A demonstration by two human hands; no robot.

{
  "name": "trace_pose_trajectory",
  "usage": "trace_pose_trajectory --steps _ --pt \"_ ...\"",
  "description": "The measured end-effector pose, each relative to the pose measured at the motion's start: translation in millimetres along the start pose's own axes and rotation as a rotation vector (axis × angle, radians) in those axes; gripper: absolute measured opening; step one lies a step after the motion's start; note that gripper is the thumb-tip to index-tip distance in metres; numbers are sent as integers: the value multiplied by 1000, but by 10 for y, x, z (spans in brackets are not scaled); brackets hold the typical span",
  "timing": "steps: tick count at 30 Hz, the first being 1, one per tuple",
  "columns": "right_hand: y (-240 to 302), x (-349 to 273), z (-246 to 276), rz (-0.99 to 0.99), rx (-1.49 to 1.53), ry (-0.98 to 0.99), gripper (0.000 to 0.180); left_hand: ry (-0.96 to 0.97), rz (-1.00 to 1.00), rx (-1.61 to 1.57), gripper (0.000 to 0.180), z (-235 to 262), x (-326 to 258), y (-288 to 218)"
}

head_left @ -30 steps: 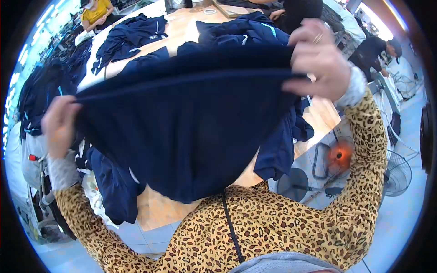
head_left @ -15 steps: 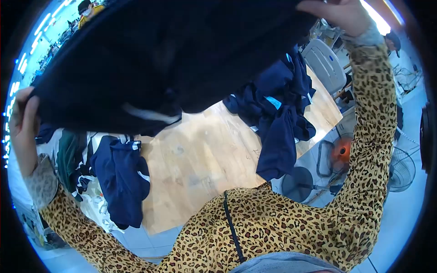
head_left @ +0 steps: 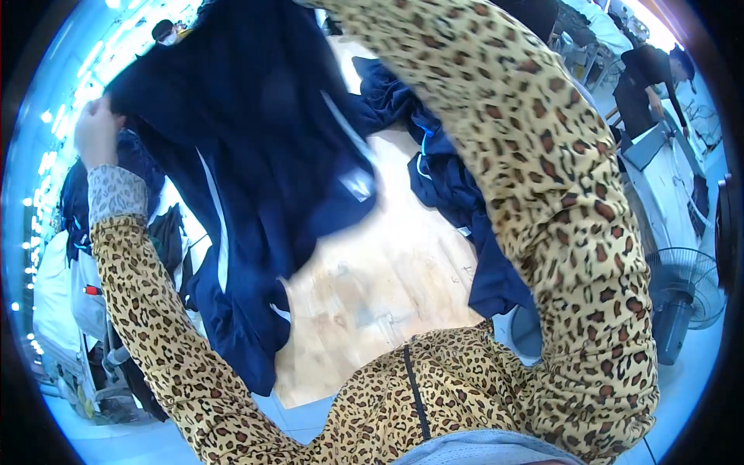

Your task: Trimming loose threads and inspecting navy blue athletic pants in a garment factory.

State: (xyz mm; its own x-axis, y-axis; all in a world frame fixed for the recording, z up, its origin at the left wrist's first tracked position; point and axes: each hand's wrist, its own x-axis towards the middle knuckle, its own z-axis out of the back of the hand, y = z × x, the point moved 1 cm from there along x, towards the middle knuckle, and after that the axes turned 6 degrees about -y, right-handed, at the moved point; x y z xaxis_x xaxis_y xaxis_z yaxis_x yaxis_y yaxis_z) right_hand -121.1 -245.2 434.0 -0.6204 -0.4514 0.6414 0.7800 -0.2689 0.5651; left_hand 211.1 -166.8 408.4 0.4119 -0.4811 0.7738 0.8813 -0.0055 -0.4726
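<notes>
A dark navy garment with white stripes (head_left: 263,116) hangs raised in front of me, blurred by motion at its lower right edge. At its upper left corner, my left hand (head_left: 98,133) is closed on the cloth. My right arm reaches up across the view to the top edge, and the hand at its end is out of the picture. A small white patch (head_left: 358,186) shows near the garment's lower right corner. Whether it is a top or trousers I cannot tell.
Below is a pale wooden table (head_left: 372,294). Crumpled navy garments (head_left: 449,174) lie on its right side, partly behind my right arm. Another navy garment (head_left: 240,333) drapes at the left edge. A standing fan (head_left: 682,298) is at right. A person in dark clothes (head_left: 647,81) works beyond.
The garment has swung left and now hangs lower, with its stripes showing. My right hand has moved left and up out of view. My left hand has shifted up and right.
</notes>
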Motion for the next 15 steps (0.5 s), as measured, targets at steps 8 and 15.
trace_pose_trajectory --steps 8,15 --pt "-660 -419 -260 970 793 392 17 -163 -415 -48 24 47 -732 85" --pt "-2964 -1149 -648 867 947 844 14 585 -180 341 24 -229 -3474 1010"
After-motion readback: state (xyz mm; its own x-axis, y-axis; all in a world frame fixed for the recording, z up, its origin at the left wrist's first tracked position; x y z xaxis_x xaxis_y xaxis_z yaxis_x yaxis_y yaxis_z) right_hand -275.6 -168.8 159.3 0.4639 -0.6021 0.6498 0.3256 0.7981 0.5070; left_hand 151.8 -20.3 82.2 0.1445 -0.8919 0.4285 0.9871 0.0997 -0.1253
